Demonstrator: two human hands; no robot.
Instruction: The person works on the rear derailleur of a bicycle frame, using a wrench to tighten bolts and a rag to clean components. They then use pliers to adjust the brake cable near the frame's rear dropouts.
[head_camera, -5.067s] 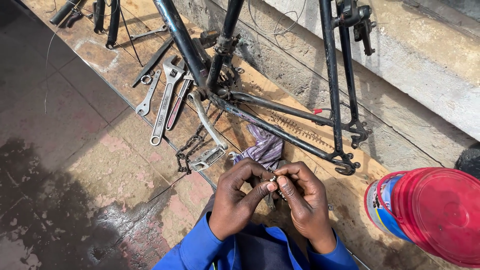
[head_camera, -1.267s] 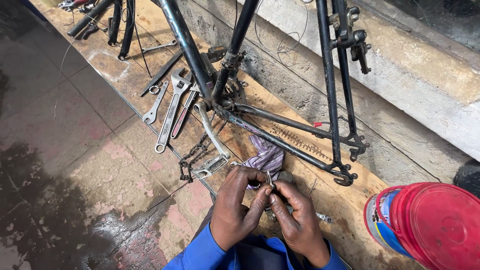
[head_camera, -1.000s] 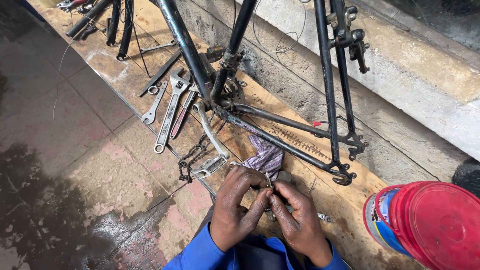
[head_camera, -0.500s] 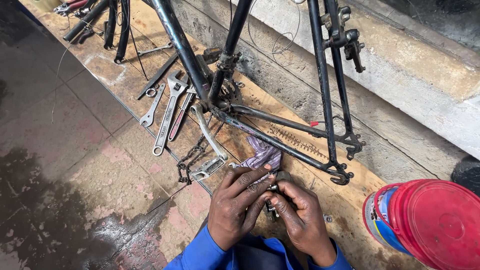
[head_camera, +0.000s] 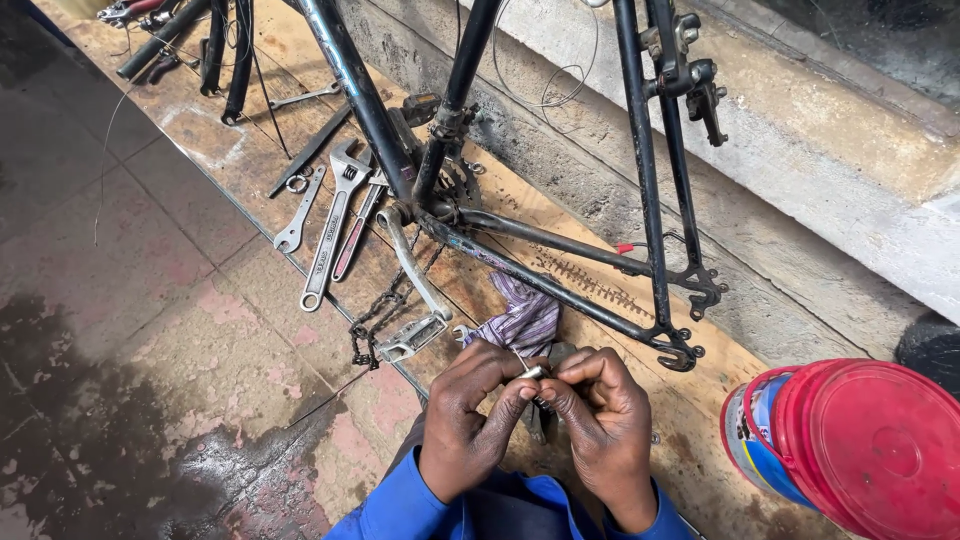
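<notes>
Here you work a small metal part (head_camera: 535, 372) between both hands, low in the view and just in front of the striped cloth (head_camera: 520, 322), which serves as the landmark.

Left hand (head_camera: 470, 420): fingers curled tight, thumb and forefinger pinched on the near end of the small metal part. Right hand (head_camera: 600, 425): fingers also folded in, tips (head_camera: 552, 392) pressed to the same piece from the other side. Neither hand is open at all. What the part is exactly, a short shiny cylinder or bolt end, is too small to tell.

Judgement on doing this well: keep the piece gripped close to the tips, turn with one hand and hold steady with the other, and work over the cloth, so a dropped bit lands there and not on the wet floor (head_camera: 130, 400).

Position: the part sits just toward you from the cloth, held off the board (head_camera: 700, 400), its bright end poking out between your left thumb and right forefinger.

Beyond the cloth stands the black bicycle frame (head_camera: 560, 270). Left of the cloth lie a pedal and crank arm (head_camera: 410, 300) and a loose chain (head_camera: 375, 320); further left, several spanners (head_camera: 325, 235). Well right of the cloth, a red-lidded bucket (head_camera: 860, 450).
</notes>
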